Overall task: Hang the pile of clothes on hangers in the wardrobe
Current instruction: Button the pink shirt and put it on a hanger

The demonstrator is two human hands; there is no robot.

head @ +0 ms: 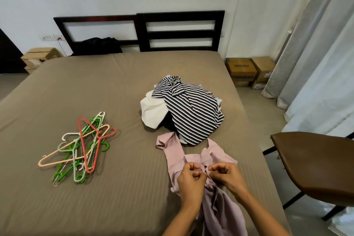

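A pink shirt lies on the bed, right under the hands. Its long way runs from the person out toward the far end of the bed. The top part, with one short sleeve, points away from the hands, and the bottom part comes back between the arms. The left hand and the right hand are both curled up tight, and each one pinches the front edge of the shirt in the middle, fingertips almost touching. What sits between the fingertips is too small to see. The bottom of the shirt is cut off at the edge of the picture. Just past the hands sits the pile of clothes, with a striped top over a white cloth and something black, mostly hidden. Well off to the left of the left hand lies a tangle of hangers in pink, green, white and red, hard to count. A brown chair stands off to the right of the right hand, beside the bed. Far beyond the hands are the dark headboard, boxes and curtains.
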